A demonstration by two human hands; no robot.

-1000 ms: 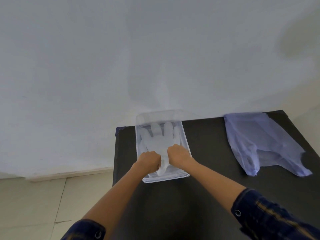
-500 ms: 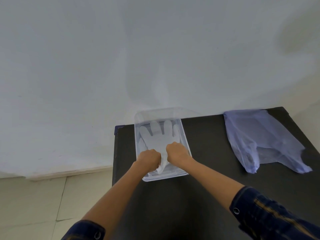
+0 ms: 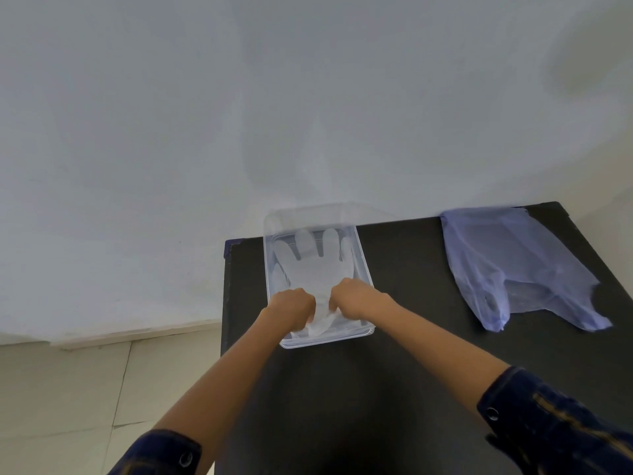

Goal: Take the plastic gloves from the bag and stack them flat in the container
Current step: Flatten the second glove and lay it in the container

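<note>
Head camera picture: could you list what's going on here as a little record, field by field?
surface: black table
container: clear plastic box, at the table's far left
in container: a see-through plastic glove, lying flat, fingers pointing away
left hand: closed on the glove's cuff
right hand: closed on the cuff too
bag: thin bluish plastic bag, lying slack at the far right, apart from the box

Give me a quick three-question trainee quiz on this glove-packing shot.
1. True or false: the bag lies inside the container.
2. Which end of the glove do both hands hold: A fingers, B cuff, C thumb?
3. Fill in: the glove's fingers point toward the ____.

Key: 1 false, it lies on the table, apart to the right. 2 B, the left hand and right hand pinch the cuff. 3 wall.
</note>
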